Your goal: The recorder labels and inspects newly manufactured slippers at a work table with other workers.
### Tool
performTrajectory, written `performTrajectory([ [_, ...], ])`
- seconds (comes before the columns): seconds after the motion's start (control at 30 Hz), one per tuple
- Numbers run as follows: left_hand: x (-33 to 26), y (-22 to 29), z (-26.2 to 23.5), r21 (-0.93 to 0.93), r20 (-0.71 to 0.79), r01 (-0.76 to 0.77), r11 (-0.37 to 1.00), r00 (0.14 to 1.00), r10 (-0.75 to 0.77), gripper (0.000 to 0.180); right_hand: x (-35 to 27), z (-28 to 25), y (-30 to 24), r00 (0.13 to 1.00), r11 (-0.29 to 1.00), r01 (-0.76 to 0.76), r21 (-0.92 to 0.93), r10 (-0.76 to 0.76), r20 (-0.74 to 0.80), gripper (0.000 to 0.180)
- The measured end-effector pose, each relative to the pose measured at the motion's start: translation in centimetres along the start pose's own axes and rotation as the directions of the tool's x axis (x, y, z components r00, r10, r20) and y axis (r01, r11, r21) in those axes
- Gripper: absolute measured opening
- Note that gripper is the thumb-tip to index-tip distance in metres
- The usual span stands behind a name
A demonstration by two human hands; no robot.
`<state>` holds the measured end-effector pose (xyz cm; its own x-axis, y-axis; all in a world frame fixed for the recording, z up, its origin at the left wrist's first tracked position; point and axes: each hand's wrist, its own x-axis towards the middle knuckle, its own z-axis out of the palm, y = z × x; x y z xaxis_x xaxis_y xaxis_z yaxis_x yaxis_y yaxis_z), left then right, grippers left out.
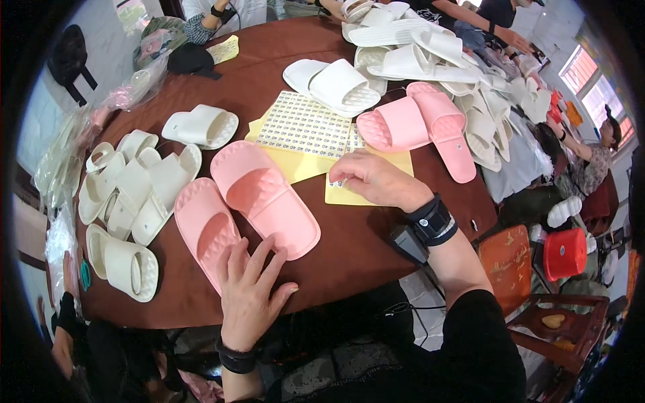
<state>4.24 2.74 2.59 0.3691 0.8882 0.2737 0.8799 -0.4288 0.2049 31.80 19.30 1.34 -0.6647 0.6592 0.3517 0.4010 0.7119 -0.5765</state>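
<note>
Two pink slippers, a left one (195, 205) and a right one (292, 225), lie side by side before me with their open toes toward the near edge. My left hand (250, 289) rests its spread fingers on their near ends. Over a yellow-backed sheet (342, 196) to the right, my right hand (379, 180) is bent, its fingertips drawn together; anything pinched there is too small to make out. Beyond it lies a white sheet of small printed stickers (302, 124), partly on yellow paper. Another pink pair (396, 124) sits just past my right hand, one slipper leaning across the other.
White slippers (144, 181) cluster at the left, and a big heap of them (410, 50) covers the far right. A brown cloth (363, 248) covers the table. A wooden chair (504, 265) and red stool (564, 254) stand at the right. Other people work around the table.
</note>
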Motion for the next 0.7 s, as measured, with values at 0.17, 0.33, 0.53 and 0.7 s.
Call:
performTrajectory([
  [0.17,0.17,0.39,-0.09,-0.002,-0.008,-0.018,1.0,1.0,0.018,0.051,0.12,0.37,0.54,0.994,0.992,0.112,-0.059,-0.112,0.0,0.015],
  [0.33,0.41,0.87,-0.4,0.056,0.049,-0.016,0.998,0.999,0.014,0.052,-0.12,0.31,0.09,0.999,0.997,0.053,-0.056,-0.053,0.01,0.013],
  [0.53,0.53,0.34,-0.22,0.009,-0.038,-0.112,0.994,0.993,0.112,0.053,-0.2,0.51,0.02,0.999,0.995,0.037,-0.096,-0.035,0.019,0.011],
  [0.7,0.35,0.25,-0.11,0.007,-0.048,-0.119,0.993,0.992,0.119,0.053,-0.03,0.93,0.3,0.994,0.992,0.085,-0.097,-0.091,-0.055,0.01],
])
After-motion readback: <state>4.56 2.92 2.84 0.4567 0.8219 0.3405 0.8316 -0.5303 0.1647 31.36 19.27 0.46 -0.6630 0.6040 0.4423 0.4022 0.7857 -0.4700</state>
